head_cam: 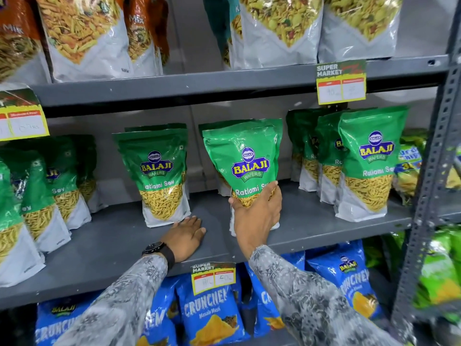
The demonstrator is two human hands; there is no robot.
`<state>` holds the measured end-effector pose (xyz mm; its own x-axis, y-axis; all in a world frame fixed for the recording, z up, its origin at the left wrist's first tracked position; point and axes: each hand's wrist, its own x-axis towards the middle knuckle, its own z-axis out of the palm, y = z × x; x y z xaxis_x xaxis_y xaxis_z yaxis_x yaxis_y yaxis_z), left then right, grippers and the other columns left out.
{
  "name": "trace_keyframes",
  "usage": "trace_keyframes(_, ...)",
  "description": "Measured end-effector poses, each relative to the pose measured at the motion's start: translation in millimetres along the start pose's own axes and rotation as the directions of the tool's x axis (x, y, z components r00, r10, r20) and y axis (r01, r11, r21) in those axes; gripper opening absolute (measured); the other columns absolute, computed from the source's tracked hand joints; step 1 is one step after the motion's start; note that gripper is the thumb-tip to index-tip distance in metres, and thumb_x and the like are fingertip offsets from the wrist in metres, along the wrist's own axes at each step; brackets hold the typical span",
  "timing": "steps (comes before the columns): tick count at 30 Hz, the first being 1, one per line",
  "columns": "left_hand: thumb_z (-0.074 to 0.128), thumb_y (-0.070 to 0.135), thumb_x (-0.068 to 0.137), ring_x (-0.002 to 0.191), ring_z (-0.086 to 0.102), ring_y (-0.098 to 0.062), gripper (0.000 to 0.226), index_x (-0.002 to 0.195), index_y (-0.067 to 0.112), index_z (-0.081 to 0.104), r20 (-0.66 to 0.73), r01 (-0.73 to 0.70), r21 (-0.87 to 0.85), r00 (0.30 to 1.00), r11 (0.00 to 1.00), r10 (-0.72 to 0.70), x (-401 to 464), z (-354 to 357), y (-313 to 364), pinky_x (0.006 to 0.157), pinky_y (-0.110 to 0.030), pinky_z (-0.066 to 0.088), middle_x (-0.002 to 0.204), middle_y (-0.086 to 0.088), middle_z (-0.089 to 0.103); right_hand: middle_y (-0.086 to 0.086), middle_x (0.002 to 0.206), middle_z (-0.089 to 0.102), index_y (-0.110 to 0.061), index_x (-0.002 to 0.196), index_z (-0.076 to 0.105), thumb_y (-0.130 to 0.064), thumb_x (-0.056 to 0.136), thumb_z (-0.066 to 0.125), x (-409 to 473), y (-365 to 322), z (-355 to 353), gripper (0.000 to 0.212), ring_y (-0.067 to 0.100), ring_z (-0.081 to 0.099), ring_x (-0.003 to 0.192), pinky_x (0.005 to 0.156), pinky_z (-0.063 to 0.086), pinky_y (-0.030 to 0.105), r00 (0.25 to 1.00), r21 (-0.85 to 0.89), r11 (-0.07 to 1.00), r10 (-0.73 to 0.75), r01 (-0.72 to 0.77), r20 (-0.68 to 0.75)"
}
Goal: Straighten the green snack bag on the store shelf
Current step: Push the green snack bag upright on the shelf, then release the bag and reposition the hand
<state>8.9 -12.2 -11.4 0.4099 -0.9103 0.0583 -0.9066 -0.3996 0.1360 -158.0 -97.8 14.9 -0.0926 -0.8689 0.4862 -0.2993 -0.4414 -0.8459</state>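
A green and white snack bag (245, 158) stands on the grey middle shelf (311, 228), leaning a little to the left. My right hand (257, 216) grips its lower half, thumb on the left edge and fingers wrapped round the right side. My left hand (185, 237) lies flat on the shelf, palm down, fingers spread, just right of the base of another green bag (161, 176). It holds nothing. A black watch sits on that wrist.
More green bags stand in rows at the left (37, 196) and right (366, 163). Blue bags (212, 313) fill the shelf below, larger mix bags (84, 33) the one above. Price tags (340, 83) hang from shelf edges. A perforated upright (429, 196) rises at right.
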Motion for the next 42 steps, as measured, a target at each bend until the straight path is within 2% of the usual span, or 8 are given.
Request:
trace_keyframes(12, 0.020, 0.042, 0.107, 0.157, 0.010, -0.018, 0.059, 0.158, 0.013, 0.021, 0.013, 0.017, 0.012, 1.000, 1.000, -0.017, -3.0, -0.8, 1.9, 0.127, -0.037, 0.005, 0.169, -0.006, 0.015, 0.018, 0.160, 0.032, -0.004, 0.161, 0.018, -0.047, 0.074, 0.089, -13.7, -0.1, -22.0, 0.121, 0.037, 0.034, 0.147, 0.119, 0.033, 0.054, 1.000, -0.024, 1.000, -0.005, 0.005, -0.004)
trace_keyframes(21, 0.020, 0.042, 0.107, 0.157, 0.009, -0.018, 0.059, 0.159, 0.013, 0.020, 0.016, 0.013, 0.010, 1.000, 1.000, -0.013, -2.5, -0.8, 1.9, 0.128, -0.038, 0.005, 0.169, -0.005, 0.014, 0.018, 0.163, 0.029, -0.005, 0.162, 0.017, -0.050, 0.076, 0.087, -10.7, -2.2, -16.6, 0.120, 0.036, 0.031, 0.150, 0.120, 0.031, 0.055, 1.000, -0.031, 1.000, -0.002, 0.002, 0.010)
trace_keyframes(29, 0.023, 0.043, 0.107, 0.156, 0.014, -0.020, 0.059, 0.158, 0.014, 0.025, -0.006, 0.007, -0.018, 1.000, 1.000, -0.008, -3.9, -1.8, 2.0, 0.126, -0.039, 0.009, 0.168, -0.006, 0.018, 0.019, 0.163, 0.029, -0.005, 0.161, 0.016, -0.052, 0.075, 0.087, -11.0, -1.8, -17.4, 0.121, 0.037, 0.031, 0.150, 0.119, 0.031, 0.055, 1.000, -0.048, 0.999, -0.010, 0.010, 0.010)
trace_keyframes(31, 0.029, 0.044, 0.105, 0.154, 0.023, -0.022, 0.057, 0.154, 0.013, 0.034, -0.039, 0.002, -0.069, 0.999, 0.998, -0.004, -7.6, -5.1, 1.4, 0.125, -0.037, 0.017, 0.165, -0.008, 0.028, 0.020, 0.164, 0.027, -0.005, 0.162, 0.014, -0.054, 0.074, 0.086, -10.6, -2.6, -18.8, 0.123, 0.038, 0.030, 0.151, 0.119, 0.031, 0.056, 1.000, -0.050, 0.999, -0.008, 0.009, 0.016)
trace_keyframes(34, 0.038, 0.047, 0.103, 0.146, 0.039, -0.025, 0.054, 0.148, 0.018, 0.045, -0.141, 0.027, -0.179, 0.989, 0.983, -0.053, -19.2, -11.2, -4.4, 0.119, -0.037, 0.031, 0.159, -0.007, 0.041, 0.019, 0.169, 0.017, -0.007, 0.163, 0.005, -0.064, 0.073, 0.083, -11.7, -5.1, -22.9, 0.132, 0.037, 0.020, 0.156, 0.122, 0.025, 0.059, 0.999, -0.059, 0.998, -0.006, 0.008, 0.033)
trace_keyframes(38, 0.034, 0.051, 0.102, 0.144, 0.042, -0.027, 0.056, 0.151, 0.023, 0.041, -0.207, 0.055, -0.151, 0.974, 0.987, -0.086, -40.7, -18.3, -35.0, 0.117, -0.039, 0.035, 0.160, -0.003, 0.040, 0.011, 0.174, -0.006, -0.017, 0.163, -0.012, -0.077, 0.075, 0.070, -18.4, -17.4, -24.1, 0.134, 0.032, -0.001, 0.161, 0.125, 0.010, 0.067, 0.995, -0.041, 0.995, -0.085, 0.087, 0.042)
trace_keyframes(40, 0.032, 0.049, 0.103, 0.145, 0.041, -0.027, 0.054, 0.151, 0.025, 0.040, -0.208, 0.082, -0.111, 0.973, 0.990, -0.104, -49.4, -23.5, -61.7, 0.120, -0.040, 0.032, 0.161, -0.001, 0.038, 0.011, 0.174, -0.013, -0.018, 0.163, -0.016, -0.080, 0.080, 0.061, -26.7, -28.5, -21.4, 0.129, 0.032, -0.007, 0.161, 0.125, 0.003, 0.067, 0.984, -0.066, 0.982, -0.178, 0.179, 0.028)
trace_keyframes(42, 0.031, 0.043, 0.105, 0.153, 0.027, -0.024, 0.053, 0.154, 0.023, 0.036, -0.176, 0.121, -0.084, 0.975, 0.989, -0.134, -54.7, -28.2, -91.3, 0.126, -0.040, 0.021, 0.164, -0.003, 0.032, 0.013, 0.174, -0.015, -0.014, 0.164, -0.014, -0.079, 0.083, 0.056, -38.7, -41.9, -14.6, 0.124, 0.033, -0.011, 0.161, 0.124, -0.002, 0.065, 0.958, -0.128, 0.950, -0.287, 0.284, 0.001)
